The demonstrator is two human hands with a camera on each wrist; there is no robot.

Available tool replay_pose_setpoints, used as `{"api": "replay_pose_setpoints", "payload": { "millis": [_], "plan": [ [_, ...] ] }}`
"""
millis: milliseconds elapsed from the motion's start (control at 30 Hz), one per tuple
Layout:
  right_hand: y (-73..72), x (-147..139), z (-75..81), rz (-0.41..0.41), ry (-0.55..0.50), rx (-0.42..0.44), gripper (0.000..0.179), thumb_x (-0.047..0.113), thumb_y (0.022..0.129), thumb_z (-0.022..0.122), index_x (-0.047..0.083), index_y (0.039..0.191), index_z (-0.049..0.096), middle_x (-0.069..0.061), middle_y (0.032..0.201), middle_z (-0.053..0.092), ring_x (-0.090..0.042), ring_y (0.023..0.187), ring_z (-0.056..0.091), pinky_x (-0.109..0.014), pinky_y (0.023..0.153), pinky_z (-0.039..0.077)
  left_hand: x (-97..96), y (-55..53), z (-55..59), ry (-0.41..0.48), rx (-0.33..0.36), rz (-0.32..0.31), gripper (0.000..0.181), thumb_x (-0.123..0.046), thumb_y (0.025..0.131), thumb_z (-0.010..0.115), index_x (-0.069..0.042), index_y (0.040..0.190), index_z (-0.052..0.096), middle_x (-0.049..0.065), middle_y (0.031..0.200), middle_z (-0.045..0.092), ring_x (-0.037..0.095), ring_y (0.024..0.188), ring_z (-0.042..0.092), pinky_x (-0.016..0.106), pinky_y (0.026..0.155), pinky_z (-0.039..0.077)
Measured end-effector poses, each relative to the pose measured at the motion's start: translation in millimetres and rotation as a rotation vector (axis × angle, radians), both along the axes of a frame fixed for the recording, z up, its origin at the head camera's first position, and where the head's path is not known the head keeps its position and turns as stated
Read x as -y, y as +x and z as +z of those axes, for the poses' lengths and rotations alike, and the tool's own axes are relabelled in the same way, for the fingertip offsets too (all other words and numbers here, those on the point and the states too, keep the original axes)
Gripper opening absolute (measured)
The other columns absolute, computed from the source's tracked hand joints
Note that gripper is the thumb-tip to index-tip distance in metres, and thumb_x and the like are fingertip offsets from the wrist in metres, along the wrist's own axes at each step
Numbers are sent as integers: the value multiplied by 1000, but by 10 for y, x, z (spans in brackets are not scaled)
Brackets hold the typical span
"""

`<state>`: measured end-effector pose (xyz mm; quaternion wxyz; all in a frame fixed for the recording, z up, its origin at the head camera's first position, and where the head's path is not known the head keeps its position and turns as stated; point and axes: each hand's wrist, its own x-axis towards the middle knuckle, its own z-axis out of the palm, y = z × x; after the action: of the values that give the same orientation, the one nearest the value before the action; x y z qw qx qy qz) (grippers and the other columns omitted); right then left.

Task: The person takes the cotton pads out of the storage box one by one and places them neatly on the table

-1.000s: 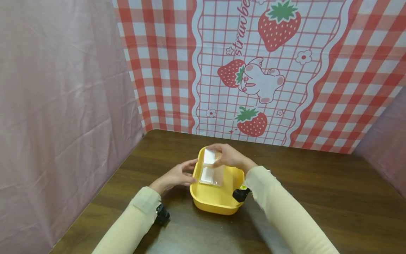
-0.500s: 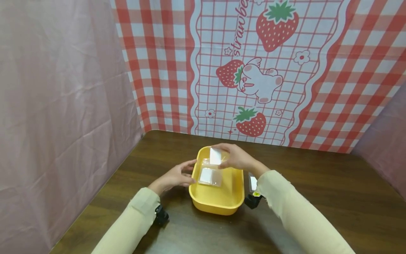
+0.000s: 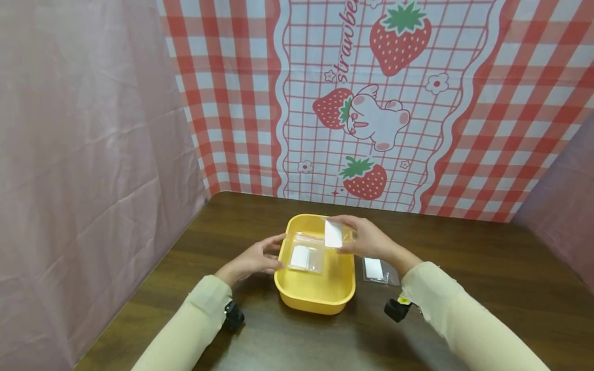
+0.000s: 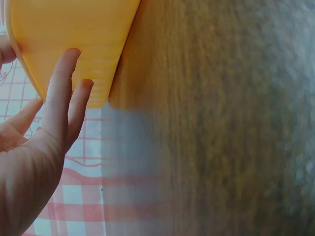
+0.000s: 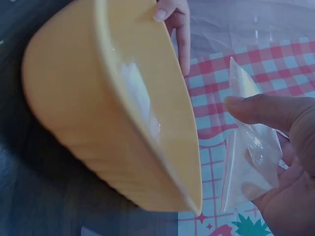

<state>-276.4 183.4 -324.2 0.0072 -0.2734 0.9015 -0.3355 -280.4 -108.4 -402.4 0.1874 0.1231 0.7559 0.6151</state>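
Note:
My right hand (image 3: pixel 371 241) pinches a small clear zip-lock bag (image 3: pixel 333 234) with a white piece in it, above the right rim of a yellow plastic bin (image 3: pixel 312 305). In the right wrist view, the thumb presses on the front of this bag (image 5: pixel 256 142), with fingers behind it. At the bin's left side is my left hand (image 3: pixel 252 260), fingers spread and fairly straight. The left wrist view has its fingers (image 4: pixel 60 93) along the bin's outer wall (image 4: pixel 93 29). Inside the bin lies at least one similar zip-lock bag (image 3: pixel 301 257).
Another clear bag (image 3: pixel 374 269) with a white piece lies on the dark wooden table (image 3: pixel 464 268), right of the bin. A red checked strawberry cloth (image 3: pixel 260 103) hangs behind, and a pink curtain (image 3: pixel 93 154) stands at the left.
My right hand has lifted the bag from inside the bin and carried it rightward to the right rim. The bag on the table has come into sight. The left hand stays put.

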Motion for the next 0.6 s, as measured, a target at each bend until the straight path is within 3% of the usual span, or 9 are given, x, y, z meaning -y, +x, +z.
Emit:
{"api": "replay_pose_setpoints", "payload": {
  "millis": [300,600],
  "plan": [
    [154,-245,-77,-27,-84,13,67,11,74,79,15,135,50,-6,136,48,-31,127,38,-52,98,37,27,29,21,6,-39,-38,75,-4,80,71,-13,145,34,24,132,39,30,108,54,37,77,54],
    [294,-651,-269,-71,-96,-56,69,13,72,80,15,134,51,-7,136,48,-28,119,44,-48,91,44,6,-1,3,-8,2,-12,76,0,80,69,-16,145,33,21,134,39,32,110,52,38,77,54]
  ]
}}
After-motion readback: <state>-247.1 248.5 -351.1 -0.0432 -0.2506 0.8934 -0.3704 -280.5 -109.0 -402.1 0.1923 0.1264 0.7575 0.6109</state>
